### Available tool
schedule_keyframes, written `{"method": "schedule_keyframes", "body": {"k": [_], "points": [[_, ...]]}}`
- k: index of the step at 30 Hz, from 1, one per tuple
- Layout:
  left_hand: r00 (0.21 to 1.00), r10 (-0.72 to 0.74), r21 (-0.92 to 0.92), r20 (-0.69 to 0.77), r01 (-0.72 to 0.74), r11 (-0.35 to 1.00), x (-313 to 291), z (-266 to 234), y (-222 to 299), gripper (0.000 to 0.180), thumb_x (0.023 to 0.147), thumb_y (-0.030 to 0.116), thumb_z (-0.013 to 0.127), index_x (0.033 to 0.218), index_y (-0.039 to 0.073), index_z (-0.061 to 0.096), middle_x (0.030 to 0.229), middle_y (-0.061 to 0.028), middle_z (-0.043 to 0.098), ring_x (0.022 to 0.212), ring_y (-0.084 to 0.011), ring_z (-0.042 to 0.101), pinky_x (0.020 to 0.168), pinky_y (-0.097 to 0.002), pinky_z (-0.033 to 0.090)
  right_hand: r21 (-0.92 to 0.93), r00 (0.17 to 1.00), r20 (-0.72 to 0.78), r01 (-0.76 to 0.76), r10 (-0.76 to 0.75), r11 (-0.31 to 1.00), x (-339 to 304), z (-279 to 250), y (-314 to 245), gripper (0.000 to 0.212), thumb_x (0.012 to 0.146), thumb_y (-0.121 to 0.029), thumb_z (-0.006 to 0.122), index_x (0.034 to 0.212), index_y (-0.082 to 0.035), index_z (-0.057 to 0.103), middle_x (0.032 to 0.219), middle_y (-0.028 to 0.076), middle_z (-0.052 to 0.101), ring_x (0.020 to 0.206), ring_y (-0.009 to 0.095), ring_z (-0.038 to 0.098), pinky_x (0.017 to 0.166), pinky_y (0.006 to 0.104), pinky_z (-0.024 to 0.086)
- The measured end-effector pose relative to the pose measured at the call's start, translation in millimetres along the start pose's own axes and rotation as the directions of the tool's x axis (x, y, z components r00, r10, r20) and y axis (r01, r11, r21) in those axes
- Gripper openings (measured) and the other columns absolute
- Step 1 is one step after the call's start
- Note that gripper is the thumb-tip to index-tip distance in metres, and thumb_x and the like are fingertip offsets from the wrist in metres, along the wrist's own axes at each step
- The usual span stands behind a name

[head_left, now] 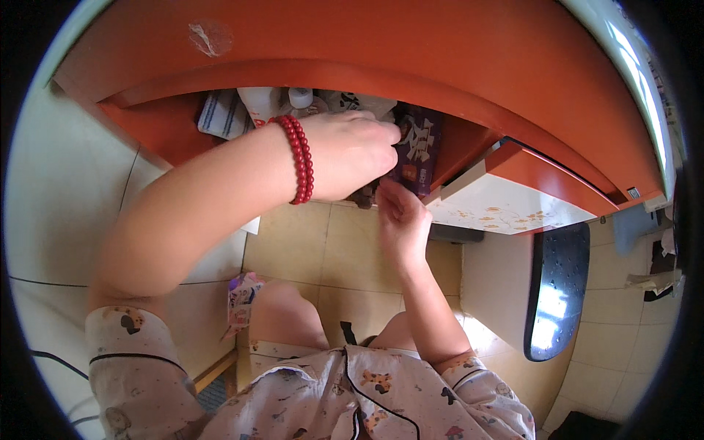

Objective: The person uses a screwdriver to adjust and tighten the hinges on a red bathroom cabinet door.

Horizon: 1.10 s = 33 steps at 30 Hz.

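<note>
My left hand (359,150), with a red bead bracelet (299,158) round its wrist, reaches across an open compartment in an orange-red cabinet (367,44). Its fingers curl inward beside a dark purple package (419,150) with pale print; what they grip is hidden. My right hand (402,213) is just below the package's lower edge. Its fingers are closed in a pinch near the left fingertips, and I cannot make out what is between them. A small dark brown thing (363,196) shows under my left hand.
Inside the compartment, left of my hand, lie a blue-and-white striped item (224,115), a white container (260,103) and a white-capped bottle (301,97). A white floral drawer front (513,198) juts out at right. A pink-purple packet (240,301) is by my knee; a black-topped stool (557,293) is right.
</note>
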<state>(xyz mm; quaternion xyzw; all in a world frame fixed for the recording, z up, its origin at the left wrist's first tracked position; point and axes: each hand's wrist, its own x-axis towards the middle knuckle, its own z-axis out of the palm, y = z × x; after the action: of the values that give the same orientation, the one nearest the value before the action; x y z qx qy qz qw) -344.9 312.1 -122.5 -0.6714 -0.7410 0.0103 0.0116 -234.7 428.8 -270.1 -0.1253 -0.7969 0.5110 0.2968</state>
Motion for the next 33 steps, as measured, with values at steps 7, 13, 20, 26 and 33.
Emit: {"method": "schedule_keyframes", "body": {"k": [7,13,20,26,33], "points": [[0.959,-0.161,0.004,0.232,0.165,0.986,13.0,-14.5,10.5,0.016,0.077,0.013,0.061,0.077,-0.004,0.061,0.079,-0.0185,0.059,0.075,-0.0345,0.061,0.067,-0.0401,0.05,-0.072,0.984,0.11,-0.131,0.139,0.989,-56.7,-16.7,33.9,0.014,0.079,-0.001,0.061,0.093,0.001,0.063,0.077,0.014,0.064,0.068,0.019,0.065,0.061,0.0267,0.051],[0.931,-0.29,0.013,0.223,0.295,0.955,17.3,-13.1,2.5,0.017,0.074,0.013,0.064,0.074,-0.004,0.062,0.076,-0.0225,0.06,0.078,-0.0369,0.06,0.07,-0.0417,0.05,0.046,0.93,0.233,-0.303,0.284,0.952,-93.3,0.8,53.9,0.013,0.08,-0.003,0.062,0.093,0.0,0.064,0.079,0.014,0.065,0.069,0.017,0.065,0.061,0.0258,0.051],[0.784,-0.586,-0.072,0.205,0.61,0.789,-14.0,-5.5,5.3,0.02,0.071,0.02,0.065,0.071,-0.001,0.066,0.062,-0.0203,0.059,0.064,-0.035,0.06,0.063,-0.0414,0.049,0.032,0.926,0.244,-0.304,0.287,0.952,-96.2,-5.7,58.5,0.013,0.08,-0.006,0.063,0.091,0.001,0.064,0.078,0.015,0.065,0.068,0.018,0.065,0.061,0.0265,0.052],[0.75,-0.622,-0.001,0.225,0.639,0.769,-9.6,-5.6,13.9,0.023,0.072,0.021,0.065,0.069,-0.001,0.065,0.063,-0.0199,0.059,0.065,-0.0354,0.06,0.063,-0.0422,0.049,0.014,0.911,0.271,-0.327,0.311,0.945,-101.4,-10.6,66.6,0.013,0.08,-0.006,0.063,0.09,0.001,0.064,0.079,0.015,0.065,0.068,0.019,0.066,0.061,0.0272,0.052],[0.966,-0.187,0.195,0.178,0.151,0.969,26.6,-17.6,10.0,0.007,0.06,0.003,0.06,0.066,0.002,0.062,0.07,-0.0167,0.059,0.074,-0.0343,0.06,0.064,-0.0413,0.05,0.024,0.923,0.282,-0.28,0.263,0.96,-89.7,-19.4,52.8,0.013,0.08,-0.005,0.063,0.091,0.002,0.064,0.08,0.016,0.065,0.07,0.019,0.066,0.063,0.0276,0.053]]}}
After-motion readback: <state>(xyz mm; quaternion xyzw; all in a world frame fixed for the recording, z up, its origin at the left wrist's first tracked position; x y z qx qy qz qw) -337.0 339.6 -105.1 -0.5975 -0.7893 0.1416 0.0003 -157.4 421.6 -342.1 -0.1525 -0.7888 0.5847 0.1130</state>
